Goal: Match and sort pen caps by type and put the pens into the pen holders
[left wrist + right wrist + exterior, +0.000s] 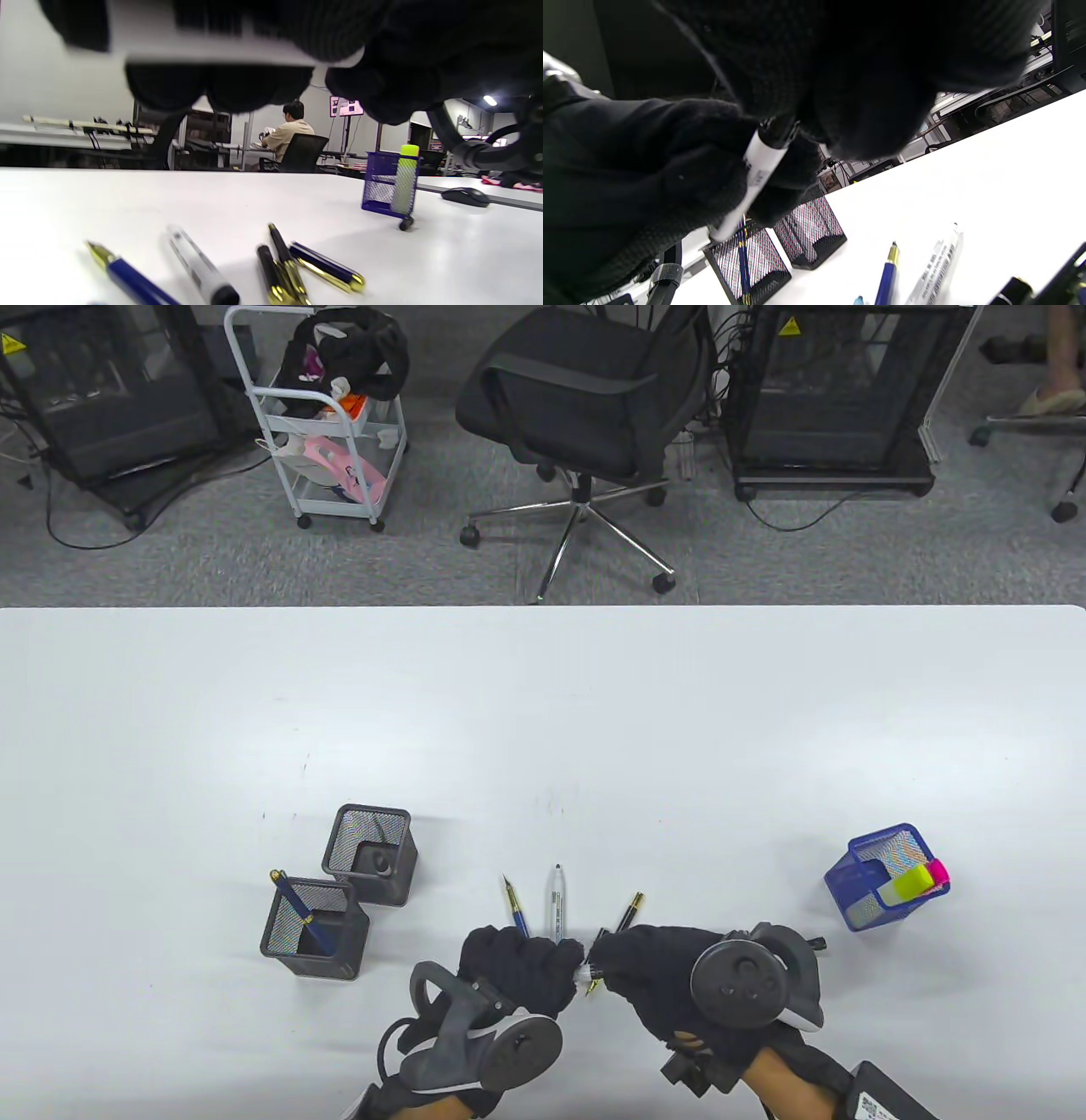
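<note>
- Both gloved hands are meeting at the near edge of the white table [543,712], each with a tracker strapped to its back.
- Left hand [517,971] is curling its fingers round the barrel of a white marker pen with black printing [759,169], gripping it above the tabletop.
- Right hand [657,963] is pinching the black cap end of that same marker between curled fingertips, so the two hands are touching across it.
- Lying loose on the table just beyond the knuckles are a blue pen with a gold nib [514,903], a second white marker with a black tip [556,899], and a black pen with gold bands [629,912]; the wrist views are also showing a dark blue cap with gold clip [326,267] beside the black pens.
- Standing to the left are two black wire-mesh square pen holders [369,853], touching at a corner; the nearer one [312,929] is holding a blue pen with gold trim [297,908], leaning.
- Sitting well apart on the right is a blue wire-mesh holder [874,878], tilted, with a yellow highlighter [912,882] and a pink highlighter [937,871] sticking out.
- Beyond the table, a black office chair [577,398] and a white wheeled cart [327,415] are standing on grey carpet.
</note>
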Available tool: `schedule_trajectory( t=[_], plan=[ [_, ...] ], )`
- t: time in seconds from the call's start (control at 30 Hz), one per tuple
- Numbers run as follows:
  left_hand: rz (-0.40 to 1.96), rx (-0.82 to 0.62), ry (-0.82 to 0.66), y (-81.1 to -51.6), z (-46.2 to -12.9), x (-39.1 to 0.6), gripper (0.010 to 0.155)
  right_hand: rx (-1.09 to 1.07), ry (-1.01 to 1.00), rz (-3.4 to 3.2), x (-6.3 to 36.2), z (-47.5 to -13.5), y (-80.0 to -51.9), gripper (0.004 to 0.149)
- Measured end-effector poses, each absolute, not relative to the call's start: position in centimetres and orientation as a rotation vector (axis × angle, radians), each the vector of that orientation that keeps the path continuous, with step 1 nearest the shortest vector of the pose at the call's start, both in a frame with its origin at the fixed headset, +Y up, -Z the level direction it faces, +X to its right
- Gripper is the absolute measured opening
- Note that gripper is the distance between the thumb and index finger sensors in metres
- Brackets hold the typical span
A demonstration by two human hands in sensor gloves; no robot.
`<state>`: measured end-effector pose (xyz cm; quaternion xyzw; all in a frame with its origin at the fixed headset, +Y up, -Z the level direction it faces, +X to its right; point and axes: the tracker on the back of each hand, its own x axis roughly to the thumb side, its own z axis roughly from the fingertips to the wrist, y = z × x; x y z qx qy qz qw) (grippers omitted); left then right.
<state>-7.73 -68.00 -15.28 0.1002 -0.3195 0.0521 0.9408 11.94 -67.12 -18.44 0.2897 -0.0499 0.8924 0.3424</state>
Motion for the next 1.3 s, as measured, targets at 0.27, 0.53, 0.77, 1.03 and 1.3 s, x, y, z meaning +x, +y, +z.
schedule_trajectory(
  t=[0.27, 0.53, 0.77, 1.03, 1.3],
  plan=[
    [0.147, 0.311, -0.722, -67.4, -14.5, -7.2, 0.052, 0.711, -0.14, 2.255, 11.7, -18.0, -67.0, 0.046],
    [0.278, 0.293, -0.715, -66.5, -15.4, -9.0, 0.056, 0.672, -0.163, 2.214, 12.6, -18.2, -66.9, 0.057],
    [0.534, 0.329, -0.552, -62.4, -17.5, -15.0, 0.081, 0.615, -0.131, 2.265, 14.8, -19.1, -67.3, 0.059],
    [0.579, 0.454, -0.346, -58.0, -20.0, -21.4, 0.061, 0.595, -0.131, 2.313, 15.9, -19.5, -67.3, 0.059],
    [0.342, 0.499, -0.137, -56.9, -21.5, -23.3, 0.044, 0.6, -0.102, 2.37, 16.0, -19.7, -67.5, 0.059]
  ],
)
